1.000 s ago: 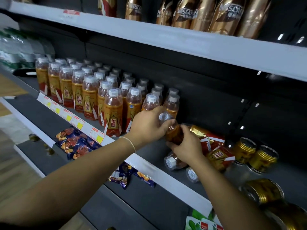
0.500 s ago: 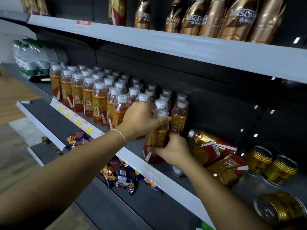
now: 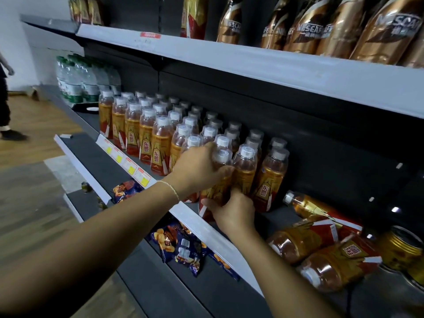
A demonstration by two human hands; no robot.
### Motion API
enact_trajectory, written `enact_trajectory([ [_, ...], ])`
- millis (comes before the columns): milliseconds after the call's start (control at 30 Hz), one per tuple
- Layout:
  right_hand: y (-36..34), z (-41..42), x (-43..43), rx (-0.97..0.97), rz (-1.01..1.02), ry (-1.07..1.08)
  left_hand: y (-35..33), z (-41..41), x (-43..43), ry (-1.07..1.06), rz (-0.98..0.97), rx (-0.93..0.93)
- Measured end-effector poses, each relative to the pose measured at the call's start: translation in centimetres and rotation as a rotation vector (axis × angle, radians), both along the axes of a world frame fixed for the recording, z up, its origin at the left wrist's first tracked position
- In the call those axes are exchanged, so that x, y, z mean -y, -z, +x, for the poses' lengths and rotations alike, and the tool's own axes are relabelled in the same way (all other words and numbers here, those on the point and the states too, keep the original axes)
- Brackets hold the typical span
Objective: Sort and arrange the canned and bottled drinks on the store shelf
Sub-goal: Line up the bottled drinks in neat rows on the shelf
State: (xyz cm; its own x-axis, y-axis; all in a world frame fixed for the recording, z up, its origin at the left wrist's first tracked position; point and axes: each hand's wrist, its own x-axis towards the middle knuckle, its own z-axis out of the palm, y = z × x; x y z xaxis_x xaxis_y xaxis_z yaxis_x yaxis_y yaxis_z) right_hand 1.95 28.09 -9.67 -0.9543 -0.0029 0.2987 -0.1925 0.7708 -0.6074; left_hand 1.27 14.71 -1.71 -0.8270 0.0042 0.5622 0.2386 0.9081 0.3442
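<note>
An upright bottle is held at the front edge of the shelf, beside the standing rows. Its shoulder is clasped by the left hand and its base by the right hand.

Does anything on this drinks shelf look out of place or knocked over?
Yes. Three amber plastic bottles with red-and-gold labels lie on their sides on the dark shelf, right of the upright rows.

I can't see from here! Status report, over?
Left grip, right grip: holding one upright Dongpeng drink bottle, front row's end. Fallen bottles lie right of it, apart.
</note>
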Motion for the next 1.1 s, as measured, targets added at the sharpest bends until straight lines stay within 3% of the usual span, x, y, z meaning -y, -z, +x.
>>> enact_trajectory([
  [167,-0.3,-0.5,1.2,-0.028,0.063,-0.011,-0.4,-0.4,0.4,-0.015,0.044,0.142],
  [300,-1.1,-0.9,0.3,0.061,0.072,-0.059,-1.1,-0.1,-0.5,-0.074,-0.067,0.205],
  [367,-1.8,-1.0,-0.9,0.124,0.036,-0.139,-1.9,0.5,-1.4,-0.146,-0.163,0.194],
  [467,-3.4,-0.9,-3.8,0.136,-0.007,-0.236,-2.5,1.9,-3.6,-0.264,-0.331,0.025],
  [600,-5.8,-0.8,-9.5,0.025,0.065,-0.198,-2.1,2.8,-7.2,0.023,-0.285,-0.166],
  [733,-6.5,-0.4,-15.2,0.045,0.128,-0.099,0.6,2.6,-10.5,0.314,-0.180,0.133],
  [833,-6.1,0.3,-17.8,0.035,0.166,-0.044,3.8,3.1,-12.9,0.402,-0.228,0.340],
  [1000,-5.0,1.3,-19.5,0.100,0.285,-0.059,6.8,4.2,-14.9,0.408,-0.377,0.350],
  [1100,-4.6,1.6,-19.5,0.083,0.256,-0.057,7.5,4.6,-14.8,0.409,-0.370,0.391],
])
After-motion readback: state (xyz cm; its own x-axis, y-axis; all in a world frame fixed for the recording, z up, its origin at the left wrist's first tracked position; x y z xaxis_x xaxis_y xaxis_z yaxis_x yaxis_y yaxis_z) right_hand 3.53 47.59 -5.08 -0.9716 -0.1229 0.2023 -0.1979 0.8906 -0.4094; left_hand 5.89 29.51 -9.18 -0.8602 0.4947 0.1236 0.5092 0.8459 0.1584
